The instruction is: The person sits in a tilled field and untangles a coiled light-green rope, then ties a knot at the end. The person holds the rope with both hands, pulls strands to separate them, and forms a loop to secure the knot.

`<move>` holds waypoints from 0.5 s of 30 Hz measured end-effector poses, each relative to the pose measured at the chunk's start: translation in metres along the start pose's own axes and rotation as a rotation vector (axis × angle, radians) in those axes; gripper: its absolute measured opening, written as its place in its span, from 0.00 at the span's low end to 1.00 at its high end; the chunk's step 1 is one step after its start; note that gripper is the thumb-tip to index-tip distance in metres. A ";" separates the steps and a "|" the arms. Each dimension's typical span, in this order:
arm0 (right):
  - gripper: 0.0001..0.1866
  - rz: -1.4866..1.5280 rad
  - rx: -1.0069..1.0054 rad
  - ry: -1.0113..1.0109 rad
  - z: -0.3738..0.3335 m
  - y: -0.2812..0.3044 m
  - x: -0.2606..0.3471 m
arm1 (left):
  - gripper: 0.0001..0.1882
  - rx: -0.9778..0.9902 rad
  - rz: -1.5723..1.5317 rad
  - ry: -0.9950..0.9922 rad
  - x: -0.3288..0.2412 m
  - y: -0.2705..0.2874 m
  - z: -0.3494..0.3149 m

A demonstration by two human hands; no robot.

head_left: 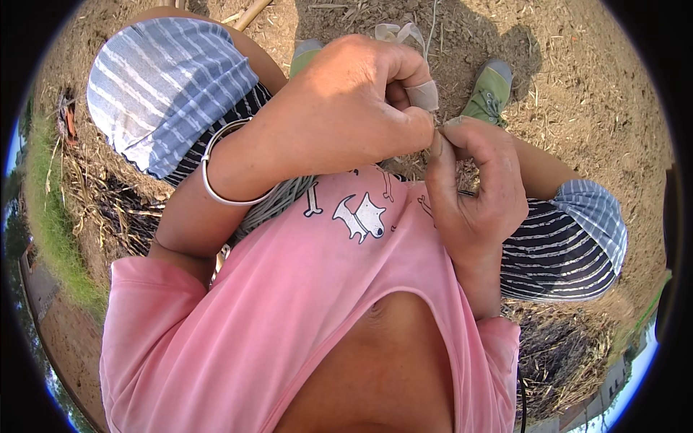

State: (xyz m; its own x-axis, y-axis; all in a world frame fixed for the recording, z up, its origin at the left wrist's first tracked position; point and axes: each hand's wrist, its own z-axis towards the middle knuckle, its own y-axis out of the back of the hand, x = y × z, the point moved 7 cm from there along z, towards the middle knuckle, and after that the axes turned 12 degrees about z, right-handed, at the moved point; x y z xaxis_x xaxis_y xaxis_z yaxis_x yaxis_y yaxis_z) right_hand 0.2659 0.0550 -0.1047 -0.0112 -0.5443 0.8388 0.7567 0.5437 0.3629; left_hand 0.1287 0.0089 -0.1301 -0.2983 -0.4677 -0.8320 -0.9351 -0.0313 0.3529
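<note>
My left hand (350, 101) is closed in a pinch, with a metal bangle (207, 167) round its wrist. A pale strip like tape (424, 95) wraps its forefinger. The fingertips of my right hand (484, 177) meet the left thumb's tip, also pinched, above my lap. Whatever lies between the fingertips is too small or hidden to make out. Just past the left hand are white loops of ribbon or strip (401, 33) with a thin pale cord (433, 25) running up from them. A bundle of grey-green strings (278, 206) rests on my lap under the left wrist.
My knees in striped cloth (170, 86) stand to either side. Green shoes (491, 90) are on dry, straw-strewn soil (577, 108). A stick (251, 14) lies at the far left. Dark dry stalks (119, 209) and green grass (61, 238) are at the left.
</note>
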 end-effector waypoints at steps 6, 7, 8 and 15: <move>0.15 -0.053 0.042 0.019 0.001 -0.003 -0.001 | 0.06 0.000 0.009 -0.042 -0.003 -0.003 0.000; 0.15 -0.052 0.052 0.020 0.001 -0.003 -0.001 | 0.06 0.008 0.013 -0.037 -0.003 -0.003 0.001; 0.15 -0.049 0.062 0.025 0.002 -0.004 -0.001 | 0.06 0.013 0.019 -0.033 -0.003 -0.003 0.001; 0.16 -0.113 0.107 0.036 0.001 -0.008 -0.002 | 0.05 -0.035 0.115 -0.060 -0.006 -0.002 0.000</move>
State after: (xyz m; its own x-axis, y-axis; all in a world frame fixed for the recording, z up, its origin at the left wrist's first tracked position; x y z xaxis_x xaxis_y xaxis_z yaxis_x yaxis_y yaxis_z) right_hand 0.2595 0.0527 -0.1090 -0.0674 -0.6269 0.7762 0.6778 0.5421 0.4967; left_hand 0.1320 0.0122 -0.1258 -0.4153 -0.4167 -0.8086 -0.8871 -0.0113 0.4614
